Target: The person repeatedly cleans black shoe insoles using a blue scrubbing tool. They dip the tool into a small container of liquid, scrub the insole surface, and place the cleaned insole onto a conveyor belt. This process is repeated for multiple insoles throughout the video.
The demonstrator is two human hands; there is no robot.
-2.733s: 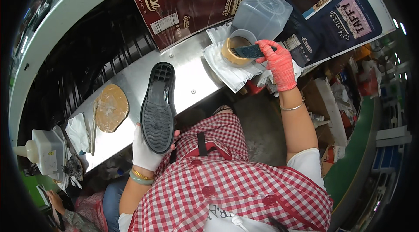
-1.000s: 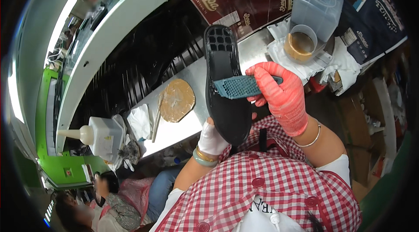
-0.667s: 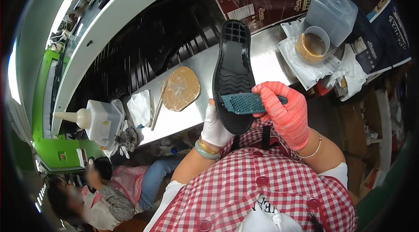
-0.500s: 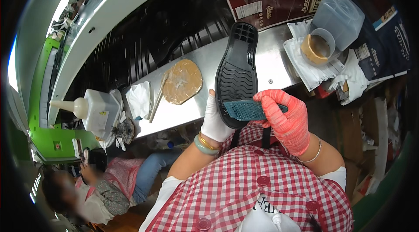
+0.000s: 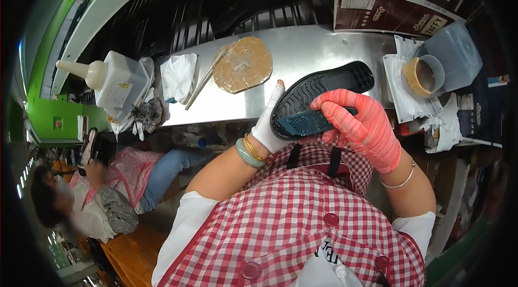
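Observation:
A black shoe sole (image 5: 330, 81) with a wavy tread slants over the bench edge in front of me, its narrower end pointing to the far right. My left hand (image 5: 268, 125), in a white glove with the thumb tip bare, grips the sole's near-left end; most of its fingers are hidden beneath. In my right hand (image 5: 368, 128), covered by a coral-red knit glove, is a flat teal brush (image 5: 303, 123) with a dark handle. The brush head rests on or just above the near end of the sole; contact is hard to tell.
The metal bench (image 5: 315, 44) bears a round tan disc (image 5: 244, 66), a stick (image 5: 205, 81), crumpled white paper (image 5: 179, 76) and a spouted white bottle (image 5: 118, 79). A cup (image 5: 423, 75) and clear tub (image 5: 456, 55) stand right. Another person (image 5: 116, 190) sits at lower left.
The sole has swung clockwise, from nearly upright to slanting right, with both hands still on it and the brush. The whole view has shifted, so the bench items appear higher.

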